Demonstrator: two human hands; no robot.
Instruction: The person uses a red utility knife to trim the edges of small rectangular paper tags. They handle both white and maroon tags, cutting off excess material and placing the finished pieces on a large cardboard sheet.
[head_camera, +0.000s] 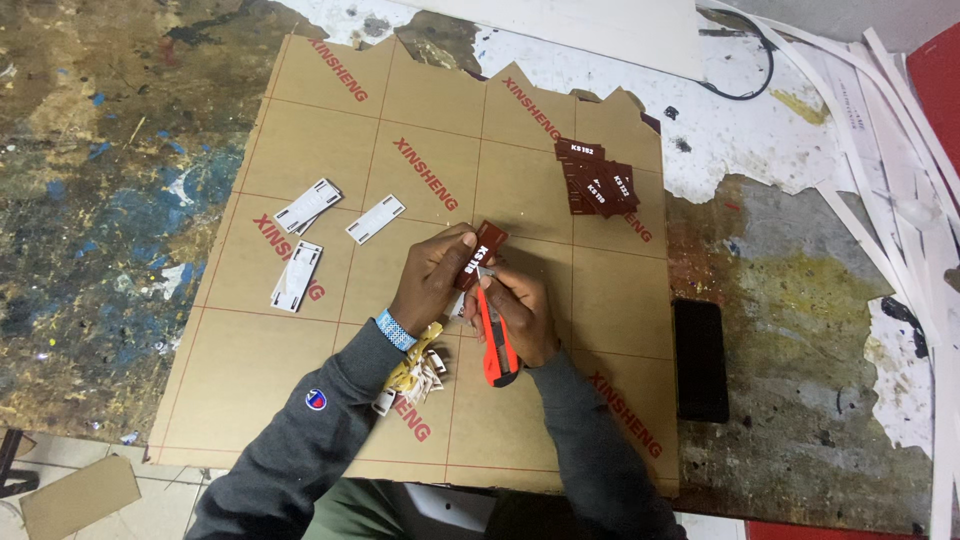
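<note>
— Two hands meet over the middle of the brown board (330, 390). What does each one hold?

— Left hand (432, 285) has its fingers closed around a small dark red tag (480, 252), pinching it by the lower half so the top sticks up and leans away from the person. Right hand (520, 310) is wrapped tight around an orange-red utility knife (495, 345), its tip up against the lower edge of the tag. Both grips are clamped shut, with no gap between fingers and thing.

— Where does the tag sit?

— Lifted off the board, above its centre, between the two hands.

— And the other pieces lying about?

— A stack of dark red tags (597, 178) with white lettering lies fanned out at the far right of the board, well apart from the hands. Three white oblong tags (376, 219) lie on the left half: one just left of centre, one further left near it, and one below those, each with a dark slot near an end. A heap of pale peeled strips (420, 372) lies beside the left wrist, which wears a blue and white wristband (396, 330).

— What about the board's own marking?

— Red slanting words are repeated across it, inside a grid of thin red lines; its far edge is jagged.

— And off the board?

— A black phone (700, 360) lies flat on the paint-stained table (100, 200) to the right, just beside the board's edge. Long white strips (880, 190) are piled at the far right.
</note>
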